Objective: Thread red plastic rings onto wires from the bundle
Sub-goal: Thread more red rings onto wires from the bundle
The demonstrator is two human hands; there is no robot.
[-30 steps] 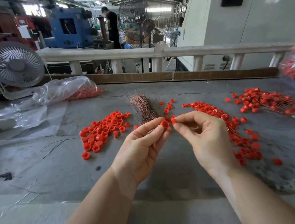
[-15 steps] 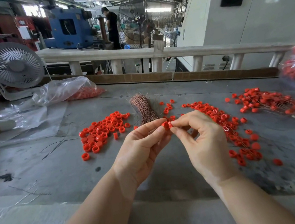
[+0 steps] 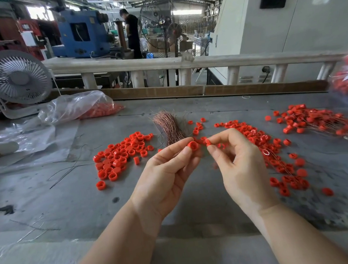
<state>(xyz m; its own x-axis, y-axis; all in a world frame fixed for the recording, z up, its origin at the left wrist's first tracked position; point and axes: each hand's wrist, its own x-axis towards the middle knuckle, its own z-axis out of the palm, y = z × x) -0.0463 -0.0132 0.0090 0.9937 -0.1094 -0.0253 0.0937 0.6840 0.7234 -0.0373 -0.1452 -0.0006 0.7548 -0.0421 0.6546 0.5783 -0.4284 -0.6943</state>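
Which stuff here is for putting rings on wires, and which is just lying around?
For the job: left hand pinching a red ring, right hand, wire bundle, loose ring pile.
Just lying about: white fan, plastic bag.

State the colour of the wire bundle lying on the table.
Coppery pinkish-brown, seen in the head view: the wire bundle lies behind the hands.
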